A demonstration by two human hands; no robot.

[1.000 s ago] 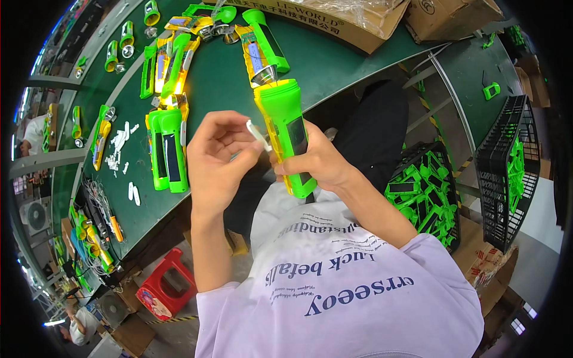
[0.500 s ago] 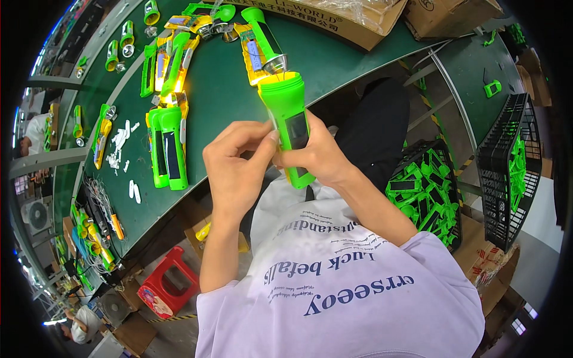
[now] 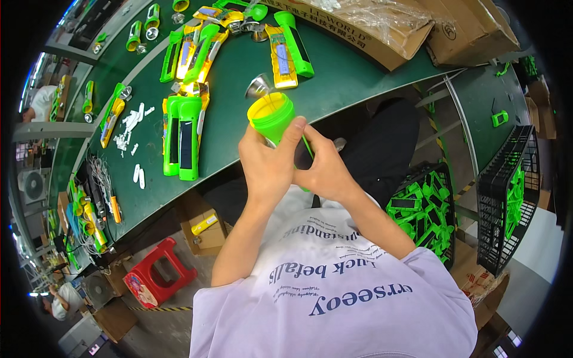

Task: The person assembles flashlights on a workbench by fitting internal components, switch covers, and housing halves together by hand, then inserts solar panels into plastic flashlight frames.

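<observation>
A green and yellow flashlight body [image 3: 276,123] is gripped between both hands in front of my chest, its wide yellow-lined mouth facing up and away. The silver reflector [image 3: 258,87] hangs loose beyond the mouth, joined by thin wires. Around its left side and neck wraps my left hand [image 3: 268,156], fingers closed. My right hand [image 3: 325,164] holds the lower right part, fingers bent around it; most of the handle is hidden behind the hands. Past them on the table lies an opened flashlight, with a yellow half [image 3: 282,59] beside a green half with a dark panel [image 3: 296,45].
Several flashlights [image 3: 181,137] and small white plastic parts [image 3: 134,122] lie on the green table [image 3: 230,131]. Cardboard boxes [image 3: 382,33] stand at its far side. Black crates [image 3: 507,197] of green parts sit at right, a red stool [image 3: 160,271] at lower left.
The flashlight has tipped, so its mouth now shows and the reflector hangs off it. My left hand has moved up from its lower side to grip near the head.
</observation>
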